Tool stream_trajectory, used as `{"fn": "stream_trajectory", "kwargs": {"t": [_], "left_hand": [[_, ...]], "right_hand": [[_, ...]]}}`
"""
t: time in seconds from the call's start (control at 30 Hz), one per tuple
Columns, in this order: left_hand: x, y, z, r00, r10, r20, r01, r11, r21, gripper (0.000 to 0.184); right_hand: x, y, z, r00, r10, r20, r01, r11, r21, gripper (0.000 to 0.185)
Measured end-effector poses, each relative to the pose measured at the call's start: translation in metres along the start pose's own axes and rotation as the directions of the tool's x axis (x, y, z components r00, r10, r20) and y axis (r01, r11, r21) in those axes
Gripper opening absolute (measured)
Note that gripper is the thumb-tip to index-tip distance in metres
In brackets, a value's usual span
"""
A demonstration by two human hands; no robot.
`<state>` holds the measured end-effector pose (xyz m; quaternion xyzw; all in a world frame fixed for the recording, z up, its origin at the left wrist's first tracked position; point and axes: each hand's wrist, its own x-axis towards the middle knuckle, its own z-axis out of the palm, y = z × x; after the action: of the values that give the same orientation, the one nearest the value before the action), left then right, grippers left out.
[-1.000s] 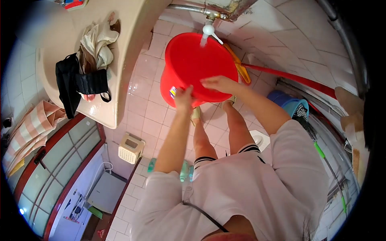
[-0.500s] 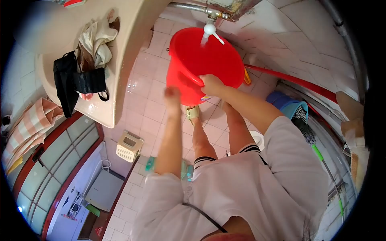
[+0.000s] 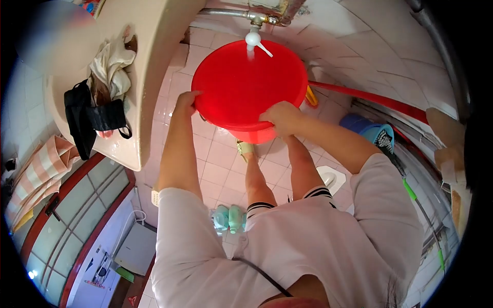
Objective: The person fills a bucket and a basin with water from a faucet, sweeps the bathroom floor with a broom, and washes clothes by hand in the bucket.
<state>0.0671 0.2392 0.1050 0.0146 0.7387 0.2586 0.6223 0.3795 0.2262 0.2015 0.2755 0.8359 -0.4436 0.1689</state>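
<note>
Evidently, we had the red tub [image 3: 241, 84] below our fingers, its mouth under the white tap [image 3: 253, 39]. The fingers of our right hand [image 3: 283, 119] were closed over the near rim; those of our left hand [image 3: 185, 103] touched the left side of the rim, though we could not tell how tightly they gripped. We seemed to be setting or steadying the tub beneath the spout. Keeping it there called for matched pressure from both sets of fingers, with the mouth kept under the tap. Beyond our left fingers, pale cloth [image 3: 110, 69] and a black strap [image 3: 107, 115] lay on the washstand [image 3: 148, 69]. Right of our right fingers was a blue bucket [image 3: 352, 123]; nearer our body stood green bottles [image 3: 234, 219].
</note>
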Motion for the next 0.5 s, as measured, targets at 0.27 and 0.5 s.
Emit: {"fn": "stream_trajectory", "kwargs": {"t": [0.27, 0.5], "left_hand": [[-0.05, -0.056, 0.051, 0.995, 0.095, -0.013, -0.095, 0.965, -0.246, 0.035], [-0.068, -0.088, 0.075, 0.973, 0.174, -0.151, -0.221, 0.89, -0.398, 0.028]], "right_hand": [[-0.001, 0.079, 0.04, 0.923, 0.231, -0.307, -0.13, 0.94, 0.316, 0.023], [0.028, 0.035, -0.085, 0.628, 0.485, -0.608, -0.145, 0.841, 0.521, 0.038]]}}
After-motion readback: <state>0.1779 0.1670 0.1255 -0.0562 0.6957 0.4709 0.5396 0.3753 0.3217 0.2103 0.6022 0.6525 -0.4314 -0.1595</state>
